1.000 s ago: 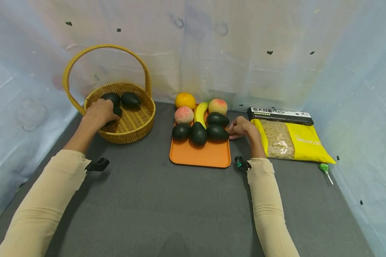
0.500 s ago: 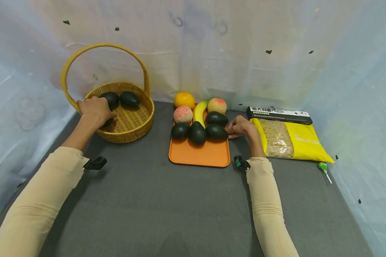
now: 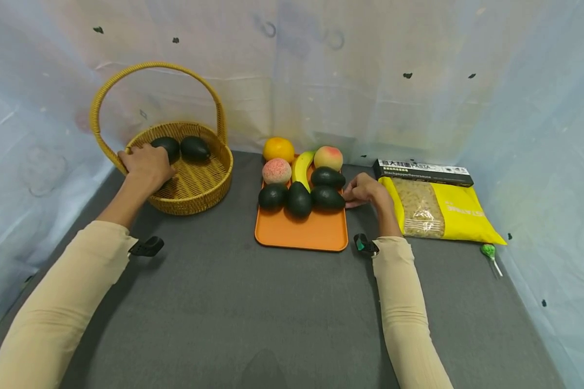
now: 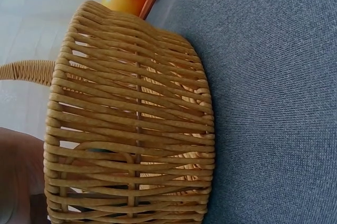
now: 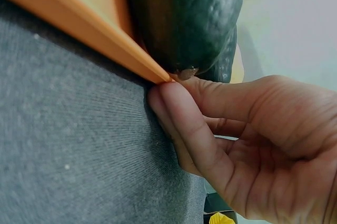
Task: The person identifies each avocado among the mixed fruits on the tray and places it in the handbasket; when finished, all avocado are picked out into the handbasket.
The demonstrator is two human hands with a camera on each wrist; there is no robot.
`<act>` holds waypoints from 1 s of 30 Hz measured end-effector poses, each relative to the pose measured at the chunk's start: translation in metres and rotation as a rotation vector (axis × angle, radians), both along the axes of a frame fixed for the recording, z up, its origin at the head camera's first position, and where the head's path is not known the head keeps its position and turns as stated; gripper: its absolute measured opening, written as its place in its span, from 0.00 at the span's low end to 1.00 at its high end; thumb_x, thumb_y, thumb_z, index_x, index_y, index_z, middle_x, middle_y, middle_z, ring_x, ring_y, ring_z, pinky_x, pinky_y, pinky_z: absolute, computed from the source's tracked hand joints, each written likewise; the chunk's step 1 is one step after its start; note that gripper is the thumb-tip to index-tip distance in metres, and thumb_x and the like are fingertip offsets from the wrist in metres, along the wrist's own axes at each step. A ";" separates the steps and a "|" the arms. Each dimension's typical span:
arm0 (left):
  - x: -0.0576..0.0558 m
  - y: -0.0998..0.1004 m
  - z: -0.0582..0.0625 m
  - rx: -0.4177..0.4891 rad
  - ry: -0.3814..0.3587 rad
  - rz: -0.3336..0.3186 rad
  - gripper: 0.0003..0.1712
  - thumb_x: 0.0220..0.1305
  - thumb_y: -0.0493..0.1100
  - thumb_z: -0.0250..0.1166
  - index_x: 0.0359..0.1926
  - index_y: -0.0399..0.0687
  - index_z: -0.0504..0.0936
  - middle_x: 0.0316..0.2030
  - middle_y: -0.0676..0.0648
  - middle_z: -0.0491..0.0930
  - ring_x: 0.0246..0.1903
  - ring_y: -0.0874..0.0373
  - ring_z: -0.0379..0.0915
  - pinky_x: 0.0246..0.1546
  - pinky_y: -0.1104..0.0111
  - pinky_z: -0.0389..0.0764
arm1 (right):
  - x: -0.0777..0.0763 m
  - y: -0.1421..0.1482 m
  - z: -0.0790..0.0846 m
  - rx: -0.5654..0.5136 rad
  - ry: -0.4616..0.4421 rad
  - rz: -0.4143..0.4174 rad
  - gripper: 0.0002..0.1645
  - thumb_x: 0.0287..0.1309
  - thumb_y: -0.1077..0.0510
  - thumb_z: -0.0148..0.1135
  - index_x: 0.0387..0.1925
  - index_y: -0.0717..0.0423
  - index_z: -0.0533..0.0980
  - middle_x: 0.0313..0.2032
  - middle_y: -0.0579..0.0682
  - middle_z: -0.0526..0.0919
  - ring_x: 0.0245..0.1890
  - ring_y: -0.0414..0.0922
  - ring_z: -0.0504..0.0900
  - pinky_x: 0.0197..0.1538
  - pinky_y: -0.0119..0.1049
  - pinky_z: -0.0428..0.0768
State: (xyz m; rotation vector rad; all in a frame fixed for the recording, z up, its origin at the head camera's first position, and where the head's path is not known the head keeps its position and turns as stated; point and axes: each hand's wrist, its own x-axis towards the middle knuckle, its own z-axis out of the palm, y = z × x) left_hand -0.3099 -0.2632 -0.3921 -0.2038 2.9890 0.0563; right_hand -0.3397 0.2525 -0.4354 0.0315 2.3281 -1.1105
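Observation:
At the left, my left hand (image 3: 150,163) grips the wicker basket (image 3: 190,205) at its left rim, near the handle's foot, with the thumb inside. Two dark avocados (image 3: 194,148) lie beyond the hand in the basket; what is under the palm is mostly hidden. In the left wrist view the woven wall of the basket (image 4: 131,113) fills the middle. My right hand (image 3: 363,190) pinches the right edge of the orange tray (image 3: 302,235) between thumb and fingers. On the tray, next to the fingertips, lies an avocado (image 5: 184,18).
The tray also bears several avocados (image 3: 299,201), a banana (image 3: 302,168), a pink speckled fruit (image 3: 276,171) and a peach (image 3: 328,158), with an orange (image 3: 279,148) at its back left. Rightward are a black pasta box (image 3: 423,173), a yellow pasta bag (image 3: 459,213) and a green lollipop (image 3: 488,250).
My left hand has shifted a little left, from over an avocado inside the basket onto the rim. The right hand stays at the tray's edge.

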 end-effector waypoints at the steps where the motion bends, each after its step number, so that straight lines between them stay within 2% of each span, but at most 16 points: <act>1: 0.000 0.000 0.000 0.000 0.000 0.000 0.35 0.71 0.55 0.66 0.58 0.23 0.77 0.59 0.16 0.68 0.62 0.15 0.60 0.66 0.21 0.56 | 0.000 0.000 0.000 0.004 -0.001 -0.003 0.07 0.68 0.69 0.61 0.34 0.66 0.82 0.31 0.53 0.82 0.25 0.41 0.89 0.37 0.33 0.90; 6: 0.001 0.001 0.001 0.001 -0.014 -0.004 0.35 0.72 0.55 0.64 0.59 0.23 0.76 0.60 0.16 0.68 0.62 0.15 0.60 0.67 0.22 0.56 | 0.001 0.000 -0.001 0.028 -0.007 -0.012 0.05 0.69 0.68 0.62 0.38 0.68 0.82 0.33 0.53 0.82 0.26 0.40 0.89 0.40 0.35 0.90; 21: -0.002 0.007 0.006 0.016 0.013 -0.023 0.37 0.76 0.58 0.59 0.60 0.22 0.75 0.61 0.16 0.67 0.62 0.14 0.60 0.66 0.22 0.56 | -0.001 0.000 0.001 0.034 0.003 -0.005 0.06 0.69 0.66 0.63 0.39 0.67 0.83 0.33 0.52 0.83 0.26 0.40 0.89 0.41 0.35 0.90; 26: 0.002 0.012 0.014 0.046 0.063 -0.036 0.35 0.76 0.59 0.59 0.53 0.24 0.79 0.61 0.16 0.67 0.62 0.16 0.61 0.66 0.21 0.55 | 0.000 -0.001 0.000 0.014 0.000 -0.005 0.05 0.69 0.68 0.63 0.40 0.69 0.82 0.32 0.52 0.83 0.26 0.40 0.89 0.42 0.36 0.90; 30: 0.009 0.021 0.027 0.084 0.135 -0.075 0.32 0.76 0.59 0.60 0.43 0.28 0.81 0.59 0.18 0.70 0.60 0.17 0.64 0.65 0.20 0.55 | 0.001 -0.002 0.001 0.018 -0.001 -0.010 0.05 0.69 0.67 0.63 0.40 0.68 0.82 0.33 0.52 0.84 0.26 0.40 0.89 0.42 0.37 0.91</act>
